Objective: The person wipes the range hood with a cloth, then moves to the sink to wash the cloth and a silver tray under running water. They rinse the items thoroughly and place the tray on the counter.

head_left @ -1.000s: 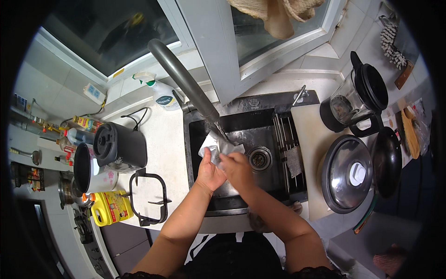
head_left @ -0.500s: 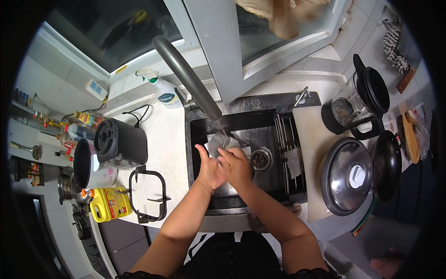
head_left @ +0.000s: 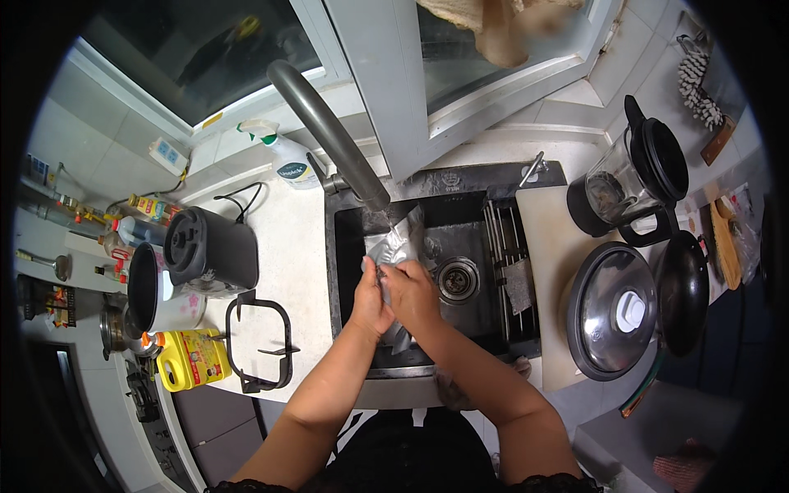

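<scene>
Both my hands meet low over the black sink [head_left: 472, 329], below the grey tap [head_left: 333, 135]. A thin, shiny silvery-grey sheet [head_left: 403, 240] stands up past my fingers under the tap's spout, creased and wet-looking. I cannot make out whether it is cloth, film or foil. My left hand [head_left: 371, 300] is closed against it with the thumb up. From the other side my right hand [head_left: 411, 296] presses curled fingers on it. More of the sheet shows below my wrists. Where my fingers meet, their grip is partly hidden.
A metal rack [head_left: 501, 238] and a round drain [head_left: 458, 280] are in the sink. Right: a cutting board [head_left: 546, 214], a lidded pan [head_left: 612, 312], a blender [head_left: 629, 181]. Left: a pan support [head_left: 288, 329], a yellow jug [head_left: 193, 359], a dark appliance [head_left: 212, 246], a spray bottle [head_left: 288, 156].
The sheet now stands taller and shinier above my hands. My left thumb has come in toward my right fingers, and both hands have closed together and shifted slightly.
</scene>
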Action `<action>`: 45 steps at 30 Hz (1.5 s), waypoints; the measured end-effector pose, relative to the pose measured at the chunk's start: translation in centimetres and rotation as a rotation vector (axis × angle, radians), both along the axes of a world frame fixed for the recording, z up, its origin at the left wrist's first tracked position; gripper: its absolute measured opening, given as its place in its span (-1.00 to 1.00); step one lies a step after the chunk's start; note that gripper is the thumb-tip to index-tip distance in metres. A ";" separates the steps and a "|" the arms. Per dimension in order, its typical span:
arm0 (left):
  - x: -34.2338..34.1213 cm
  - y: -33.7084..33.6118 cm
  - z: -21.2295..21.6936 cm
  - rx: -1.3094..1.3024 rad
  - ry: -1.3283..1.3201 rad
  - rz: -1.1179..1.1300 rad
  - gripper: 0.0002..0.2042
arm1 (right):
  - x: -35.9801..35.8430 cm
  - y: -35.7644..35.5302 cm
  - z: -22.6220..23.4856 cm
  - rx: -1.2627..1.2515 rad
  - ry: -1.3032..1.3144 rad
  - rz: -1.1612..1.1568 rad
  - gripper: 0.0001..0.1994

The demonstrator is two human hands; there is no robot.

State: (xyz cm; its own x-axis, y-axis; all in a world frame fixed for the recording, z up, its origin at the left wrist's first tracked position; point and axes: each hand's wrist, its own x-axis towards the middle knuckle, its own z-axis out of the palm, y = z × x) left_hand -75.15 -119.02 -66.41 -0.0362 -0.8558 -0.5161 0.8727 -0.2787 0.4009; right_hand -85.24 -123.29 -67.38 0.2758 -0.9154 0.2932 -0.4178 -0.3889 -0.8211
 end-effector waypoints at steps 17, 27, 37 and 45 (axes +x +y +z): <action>1.5 -0.6 -0.9 -0.068 0.048 0.013 -0.42 | -1.1 1.4 0.1 -0.086 0.033 0.088 -0.82; 0.7 -0.3 0.0 -0.005 0.092 -0.013 -0.40 | -0.7 0.6 0.1 -0.116 0.035 0.087 -0.81; 0.0 0.0 0.3 0.065 0.076 -0.007 -0.43 | -0.9 -2.8 -0.8 -0.076 0.117 -0.027 -0.86; 0.4 0.1 0.5 0.039 0.061 -0.032 -0.40 | -0.6 -1.1 -0.1 0.424 0.082 0.036 -0.87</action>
State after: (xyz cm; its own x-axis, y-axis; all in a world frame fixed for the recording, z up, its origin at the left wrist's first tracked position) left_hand -74.72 -118.93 -65.94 -0.0952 -0.8333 -0.5446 0.8857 -0.3207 0.3358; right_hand -85.81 -124.34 -67.49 0.3167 -0.9395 -0.1308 -0.4806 -0.0400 -0.8760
